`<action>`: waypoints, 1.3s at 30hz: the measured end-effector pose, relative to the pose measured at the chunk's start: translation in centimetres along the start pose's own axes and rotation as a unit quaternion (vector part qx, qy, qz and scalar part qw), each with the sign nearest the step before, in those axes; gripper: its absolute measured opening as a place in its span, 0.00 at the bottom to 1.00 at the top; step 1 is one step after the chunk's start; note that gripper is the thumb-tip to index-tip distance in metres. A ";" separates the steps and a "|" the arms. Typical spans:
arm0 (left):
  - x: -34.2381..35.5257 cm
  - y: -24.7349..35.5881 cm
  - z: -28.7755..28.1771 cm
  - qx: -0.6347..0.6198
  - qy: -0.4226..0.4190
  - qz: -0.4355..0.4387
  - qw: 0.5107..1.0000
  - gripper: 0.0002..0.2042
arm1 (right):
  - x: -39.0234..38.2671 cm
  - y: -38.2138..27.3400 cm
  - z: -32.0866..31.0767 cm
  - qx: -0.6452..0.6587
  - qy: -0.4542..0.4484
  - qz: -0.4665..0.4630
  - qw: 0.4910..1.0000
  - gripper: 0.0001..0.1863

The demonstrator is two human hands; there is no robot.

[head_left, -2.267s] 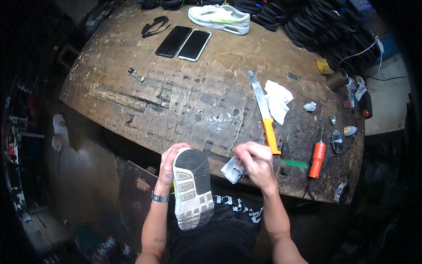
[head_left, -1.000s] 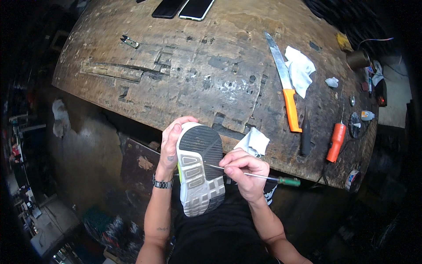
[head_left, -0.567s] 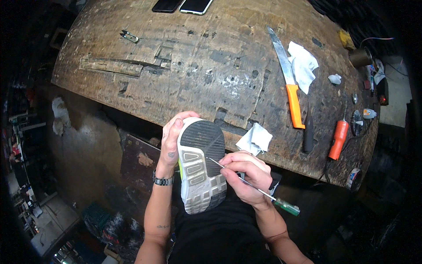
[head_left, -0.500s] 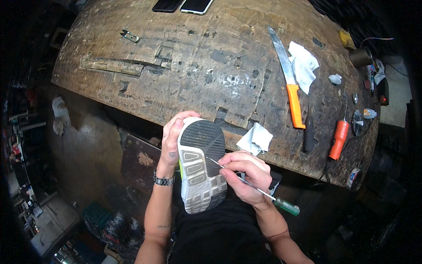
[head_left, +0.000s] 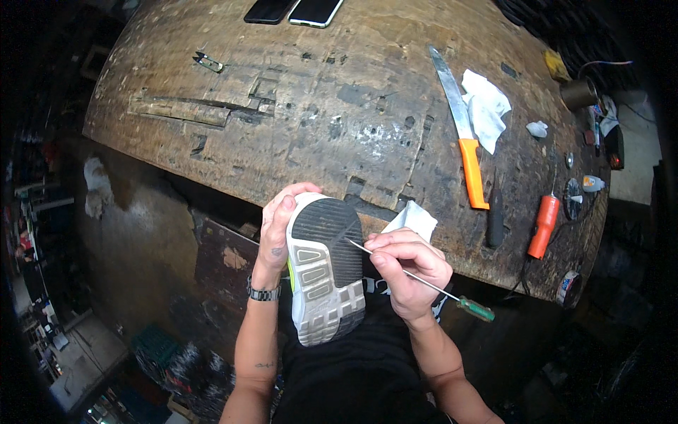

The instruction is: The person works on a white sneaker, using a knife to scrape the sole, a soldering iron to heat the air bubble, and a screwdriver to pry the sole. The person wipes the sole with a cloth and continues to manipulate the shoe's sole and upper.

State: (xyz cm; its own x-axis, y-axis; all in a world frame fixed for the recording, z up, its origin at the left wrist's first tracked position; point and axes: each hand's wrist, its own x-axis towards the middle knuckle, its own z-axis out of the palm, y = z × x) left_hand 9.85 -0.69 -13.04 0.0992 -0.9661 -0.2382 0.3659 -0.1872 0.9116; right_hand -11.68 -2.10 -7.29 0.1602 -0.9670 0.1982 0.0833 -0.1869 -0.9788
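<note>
Scarred wood makes up the round desk (head_left: 339, 106), and the sneaker (head_left: 326, 267) sits sole-up just off its near edge. Left hand (head_left: 277, 226) wraps the shoe's toe end; right hand (head_left: 406, 267) pinches a thin green-handled awl (head_left: 424, 281), its tip touching the sole. Behind that hand lies a white cloth (head_left: 413, 219). Farther right of the sneaker: an orange-handled knife (head_left: 460, 141), crumpled tissue (head_left: 486, 109), an orange tool (head_left: 543, 226), and a tape roll (head_left: 569, 288) at the desk's rim. Two phones (head_left: 293, 10) lie at the far edge.
</note>
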 end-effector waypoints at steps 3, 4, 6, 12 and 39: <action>0.1 -0.1 0.1 0.027 0.006 -0.004 1.000 0.31 | 1.0 -0.3 -0.1 -0.093 -0.057 -0.061 0.992 0.05; 0.1 -0.1 0.1 0.032 0.008 -0.004 0.999 0.31 | 1.2 -0.4 -0.1 -0.086 -0.059 -0.076 0.992 0.05; 0.1 -0.1 0.0 0.040 0.009 0.000 0.999 0.31 | 1.1 -0.3 0.1 -0.103 -0.070 -0.072 0.990 0.05; 0.0 0.0 -0.1 0.002 0.001 0.000 1.000 0.26 | 0.4 0.4 0.4 0.022 0.008 0.010 1.000 0.03; 0.0 -0.1 0.3 0.025 0.012 0.004 1.000 0.30 | 1.9 0.6 1.5 -0.058 -0.063 -0.113 0.990 0.07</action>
State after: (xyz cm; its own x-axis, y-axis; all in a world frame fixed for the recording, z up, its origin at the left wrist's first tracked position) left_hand 9.59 -0.68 -12.99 0.1235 -0.9634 -0.2377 0.3180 -0.1885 0.9291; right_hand -9.84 -3.81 -7.39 0.2730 -0.8702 0.4101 0.0182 -0.4215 -0.9066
